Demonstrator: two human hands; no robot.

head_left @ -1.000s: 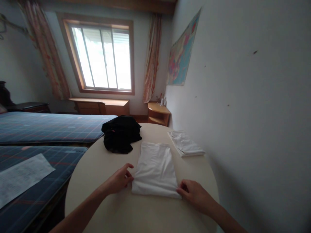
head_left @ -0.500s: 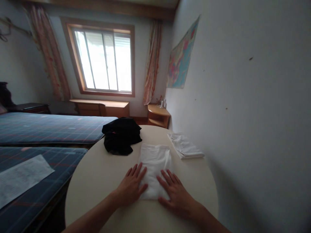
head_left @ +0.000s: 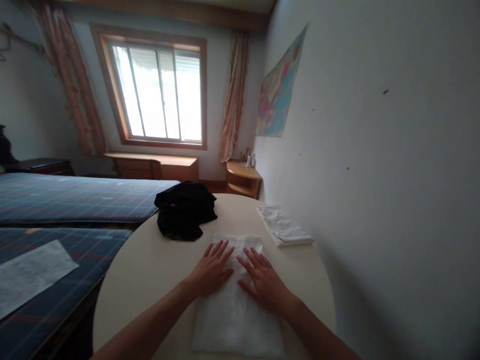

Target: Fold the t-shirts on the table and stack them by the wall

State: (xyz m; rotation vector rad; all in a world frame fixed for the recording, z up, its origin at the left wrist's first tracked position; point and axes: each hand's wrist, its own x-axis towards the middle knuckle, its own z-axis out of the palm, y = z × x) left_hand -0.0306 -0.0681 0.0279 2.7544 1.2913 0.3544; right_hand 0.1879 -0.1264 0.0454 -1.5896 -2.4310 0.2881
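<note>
A white cloth garment (head_left: 238,327) lies flat on the round cream table (head_left: 150,285), stretching from the middle down toward the near edge. On its left upper part rests my left hand (head_left: 214,267), palm down with the fingers spread. My right hand (head_left: 260,277) lies on its right upper part in the same way, fingers apart. Neither hand grips the fabric. Past my right hand, near the wall side, is a folded white cloth (head_left: 287,227). A crumpled black cloth (head_left: 185,210) sits at the table's far left.
A white wall (head_left: 393,200) runs close along the table's right side. To the left are blue plaid mattresses (head_left: 86,197), one bearing a printed sheet (head_left: 35,275). A low wooden desk (head_left: 176,167) and a corner shelf (head_left: 243,172) stand beyond.
The white garment now reaches farther toward me and looks longer, its far edge a little nearer. Both hands have slid forward over it and closer together, still flat.
</note>
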